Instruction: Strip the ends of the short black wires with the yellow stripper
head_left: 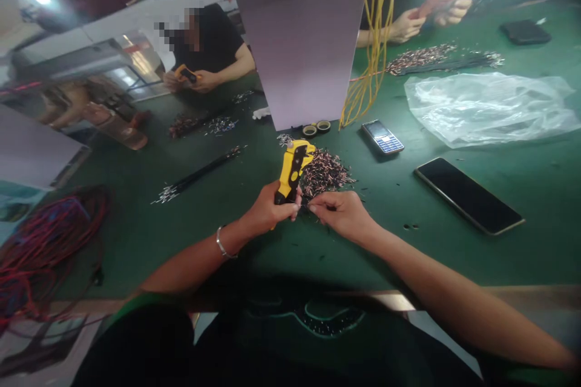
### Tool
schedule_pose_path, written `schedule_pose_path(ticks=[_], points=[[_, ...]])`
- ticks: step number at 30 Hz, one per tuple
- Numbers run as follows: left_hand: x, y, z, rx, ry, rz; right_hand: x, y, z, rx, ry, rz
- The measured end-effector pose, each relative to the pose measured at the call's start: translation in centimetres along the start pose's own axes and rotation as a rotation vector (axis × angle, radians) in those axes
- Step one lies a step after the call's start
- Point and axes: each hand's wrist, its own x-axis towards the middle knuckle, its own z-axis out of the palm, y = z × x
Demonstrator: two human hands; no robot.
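Observation:
My left hand point(278, 202), with a silver bracelet at its wrist, is wrapped round the black lower part of a yellow and black hand tool point(294, 168). The tool stands tilted, its yellow head pointing up. Just to the right, my right hand point(338, 210) is closed in a pinch near the left thumb. A thin dark piece shows between the two hands, too small to make out. Behind my right hand lies a heap of short dark and copper-coloured wire pieces point(327, 170) on the green table point(363, 266).
A keypad phone point(382, 138) and a black smartphone point(469, 195) lie at right, below a clear plastic bag point(490, 106). Yellow wires point(374, 42) hang beside a panel point(308, 48). At left are a wire bundle point(202, 174) and red cables point(54, 236). Two people work across the table.

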Motion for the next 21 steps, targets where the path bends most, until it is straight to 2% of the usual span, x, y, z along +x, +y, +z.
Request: schedule_pose_path(ticks=[15, 18, 21], points=[[1.1, 0.3, -0.2, 0.157, -0.024, 0.021, 0.1, -0.2, -0.3, -0.027, 0.011, -0.041], [1.5, 0.3, -0.7, 0.130, -0.017, 0.024, 0.3, 0.0, -0.6, -0.019, 0.054, -0.024], [2.0, 0.2, -1.4, 0.068, 0.019, 0.019, 0.7, 0.3, -0.7, 0.060, 0.126, 0.055]])
